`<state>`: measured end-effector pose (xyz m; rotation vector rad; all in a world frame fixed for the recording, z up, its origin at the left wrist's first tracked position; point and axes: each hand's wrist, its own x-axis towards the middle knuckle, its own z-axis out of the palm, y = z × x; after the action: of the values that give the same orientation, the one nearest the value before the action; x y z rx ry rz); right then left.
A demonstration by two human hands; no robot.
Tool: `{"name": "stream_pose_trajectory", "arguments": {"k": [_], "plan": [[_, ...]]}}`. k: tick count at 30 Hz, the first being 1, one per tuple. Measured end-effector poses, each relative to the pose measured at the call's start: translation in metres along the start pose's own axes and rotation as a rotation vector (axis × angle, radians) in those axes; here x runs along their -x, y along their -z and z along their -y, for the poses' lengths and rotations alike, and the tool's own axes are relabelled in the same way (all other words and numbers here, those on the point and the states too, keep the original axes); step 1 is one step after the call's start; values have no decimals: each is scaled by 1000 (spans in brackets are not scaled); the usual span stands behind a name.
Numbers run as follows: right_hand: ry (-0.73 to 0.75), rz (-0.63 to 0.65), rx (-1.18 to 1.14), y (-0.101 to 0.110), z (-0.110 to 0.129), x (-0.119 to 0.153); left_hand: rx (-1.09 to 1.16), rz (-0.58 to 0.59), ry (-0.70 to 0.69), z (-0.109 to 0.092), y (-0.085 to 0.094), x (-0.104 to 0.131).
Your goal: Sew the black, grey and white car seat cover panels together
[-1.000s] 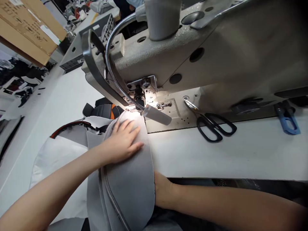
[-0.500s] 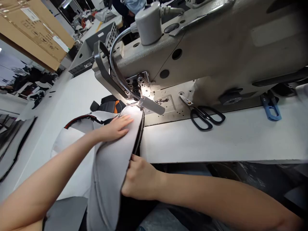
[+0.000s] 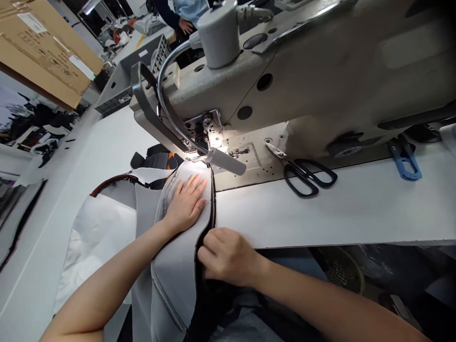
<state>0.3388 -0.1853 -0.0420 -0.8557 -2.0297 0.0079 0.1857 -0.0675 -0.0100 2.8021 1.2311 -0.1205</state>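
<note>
Grey fabric (image 3: 174, 280) with a dark edge runs from the lit needle area of a sewing machine (image 3: 302, 71) down over the table's front edge. My left hand (image 3: 185, 203) lies flat on top of it, fingers spread, just below the needle area. At the fabric's right edge, my right hand (image 3: 226, 254) is closed with its fingers curled; what lies between the fingers is hidden. A small lamp (image 3: 226, 161) on a bendable metal arm lights the spot. White material (image 3: 103, 228) spreads out left of the grey fabric.
Black-handled scissors (image 3: 301, 173) lie on the machine bed and table. Blue-handled snips (image 3: 406, 161) are at the right. Behind stand a grey crate (image 3: 121, 90) and a cardboard box (image 3: 46, 47). A person's hand (image 3: 185, 25) shows at the top.
My left hand has shifted right on the fabric and its fingers now point up more. My right hand has moved slightly right. The fabric has swung a little to the right.
</note>
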Motion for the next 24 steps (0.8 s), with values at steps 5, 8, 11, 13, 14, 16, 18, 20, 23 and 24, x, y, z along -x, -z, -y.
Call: {"name": "stream_pose_trajectory", "arguments": {"k": [5,8,11,13,14,16,18,20,23,24], "plan": [[-74,40,47,2,-16,-5,148,-12,-2,6,7,-1],[-80,21,41,-1,-17,-5,159,-13,5,6,8,-1],[-98,0,30,-2,-17,-7,140,-23,-9,5,8,-1],[-73,10,23,-1,-18,-8,141,-34,-21,6,8,-2],[-76,12,28,-1,-19,-9,143,-39,-26,7,8,-2],[-112,-1,60,0,-21,-9,146,-42,-30,8,8,-2],[-153,0,92,0,-22,-8,148,-38,-29,8,9,-1],[-190,69,93,-2,-21,-8,154,-53,-35,8,10,-1],[-185,168,62,-10,-14,-15,198,-32,-161,9,19,-3],[-170,163,56,-13,-11,-19,227,4,-221,9,24,-4]]}}
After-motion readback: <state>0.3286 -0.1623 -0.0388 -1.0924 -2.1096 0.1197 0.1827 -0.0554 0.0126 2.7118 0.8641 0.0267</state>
